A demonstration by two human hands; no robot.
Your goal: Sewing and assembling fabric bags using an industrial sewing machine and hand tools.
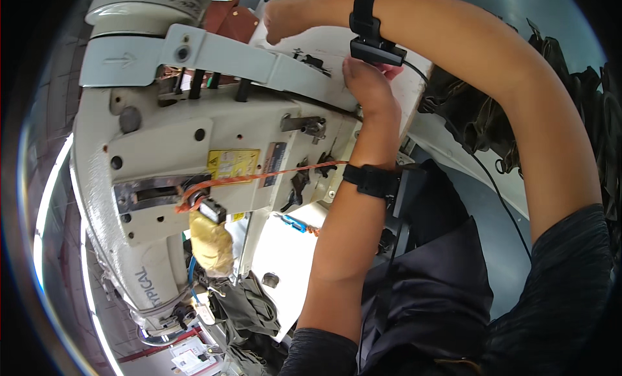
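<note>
My left hand [369, 84] is raised beside a white sewing machine [162, 142] at the edge of its pale arm bracket, fingers curled and partly hidden under my right forearm. My right hand [282, 23] reaches over the white work surface [324, 42] at the top, fingers bent down near a brown piece [233, 19]. What either hand grips is hidden. An orange cord [272, 175] crosses the machine body, and a yellow cloth pad [208, 245] hangs below it. Each of my forearms wears a black strapped device.
Dark bags or garments [473, 110] hang along the right beside a pale ledge. Olive fabric [240, 308] lies at the lower left near a white surface [282, 259]. A black cable [492, 181] runs down on the right. Papers [191, 356] are at bottom left, near strip lights.
</note>
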